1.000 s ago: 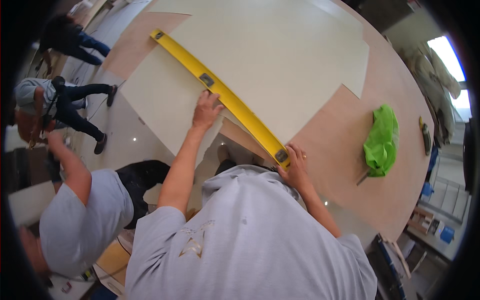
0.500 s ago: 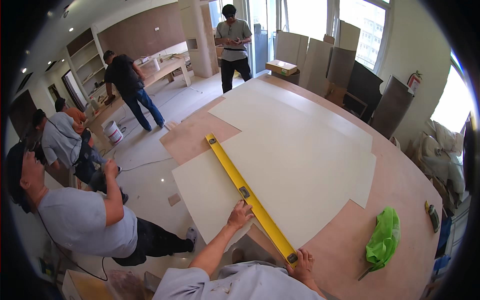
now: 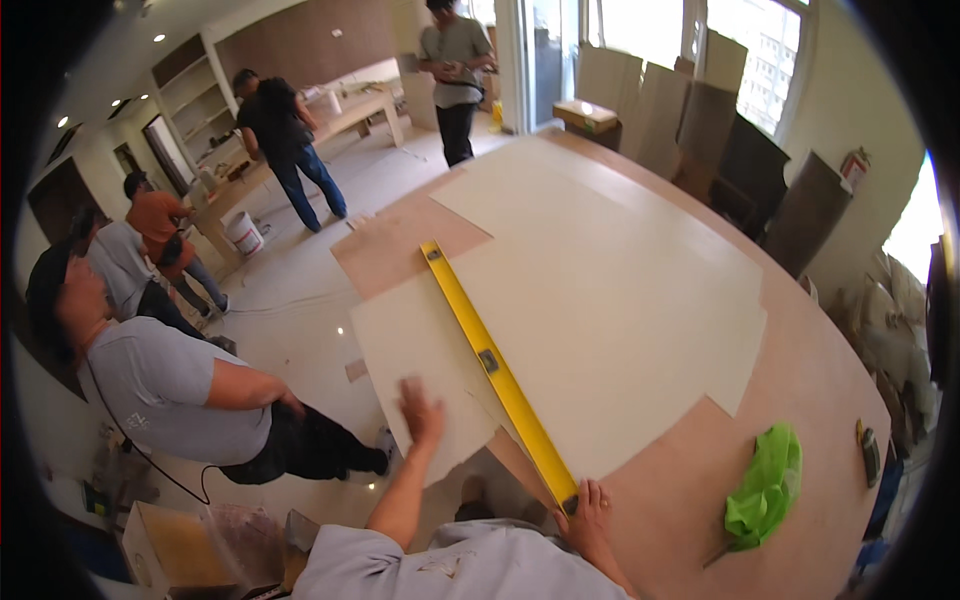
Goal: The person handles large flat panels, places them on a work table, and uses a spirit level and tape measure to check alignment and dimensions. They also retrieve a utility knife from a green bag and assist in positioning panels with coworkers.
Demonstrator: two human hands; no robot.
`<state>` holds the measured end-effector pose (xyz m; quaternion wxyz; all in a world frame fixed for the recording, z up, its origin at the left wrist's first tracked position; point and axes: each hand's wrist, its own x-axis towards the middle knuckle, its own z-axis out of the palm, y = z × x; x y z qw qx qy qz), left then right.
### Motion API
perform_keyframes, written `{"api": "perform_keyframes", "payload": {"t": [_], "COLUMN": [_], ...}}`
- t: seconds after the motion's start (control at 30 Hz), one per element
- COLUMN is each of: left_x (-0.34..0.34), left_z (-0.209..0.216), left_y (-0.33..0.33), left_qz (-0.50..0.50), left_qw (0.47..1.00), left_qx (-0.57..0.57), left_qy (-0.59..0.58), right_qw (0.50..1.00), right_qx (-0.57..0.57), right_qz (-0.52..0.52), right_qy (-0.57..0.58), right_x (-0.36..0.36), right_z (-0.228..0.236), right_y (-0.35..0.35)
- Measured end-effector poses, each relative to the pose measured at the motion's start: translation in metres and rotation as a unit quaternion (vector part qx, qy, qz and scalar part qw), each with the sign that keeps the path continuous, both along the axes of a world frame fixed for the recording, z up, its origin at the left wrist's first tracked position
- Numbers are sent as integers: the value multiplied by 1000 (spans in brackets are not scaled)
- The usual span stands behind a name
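Note:
A long yellow spirit level (image 3: 513, 408) lies slantwise across large off-white sheets (image 3: 610, 310) on a reddish-brown board tabletop (image 3: 680, 490). My right hand (image 3: 588, 520) grips the level's near end, its thumb on the left side and its fingers on the right. Raised off the level, my left hand (image 3: 422, 415) is over the left-hand sheet (image 3: 390, 340). Its fingers are blurred but look stretched out, with nothing visible in them. A bright green cloth or bag (image 3: 765, 485) is on the board to the right of my right hand.
A dark hand tool (image 3: 868, 455) rests by the table's right edge. Close on the left stands a person in grey (image 3: 190, 390); several others are farther back. Panels (image 3: 655, 120) lean beneath the windows. A white bucket (image 3: 243, 233) and cables are on the floor.
My left hand has let go of the level's edge and moved up and left. My right hand remains at its near end. The person at left has lowered an arm. The whole view has shifted.

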<state>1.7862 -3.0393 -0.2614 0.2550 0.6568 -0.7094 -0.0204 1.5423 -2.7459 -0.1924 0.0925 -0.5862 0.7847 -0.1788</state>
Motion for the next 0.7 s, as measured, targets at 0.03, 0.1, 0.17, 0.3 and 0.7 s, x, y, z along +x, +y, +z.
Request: {"api": "perform_keyframes", "payload": {"t": [0.03,0.1,0.17,0.3,0.7], "left_x": [22,61,86,94,97], "left_z": [-3,-10,-14,-23,-25], "left_y": [1,2,4,22,46], "left_qz": [66,148,139,84,75], "left_qw": [998,988,776,647,674], "left_qx": [0,8,257,287,227], "left_qy": [-22,51,559,701,699], "right_qw": [1000,1000,1000,1000,1000], "right_qx": [3,-3,-12,-9,-5], "right_qz": [7,-1,-2,-5,-12], "right_qy": [6,3,-19,-23,-3], "right_x": [-1,-5,-11,-10,-6], "right_z": [-2,-8,-13,-16,-12], "right_y": [-1,-2,-1,6,2]}}
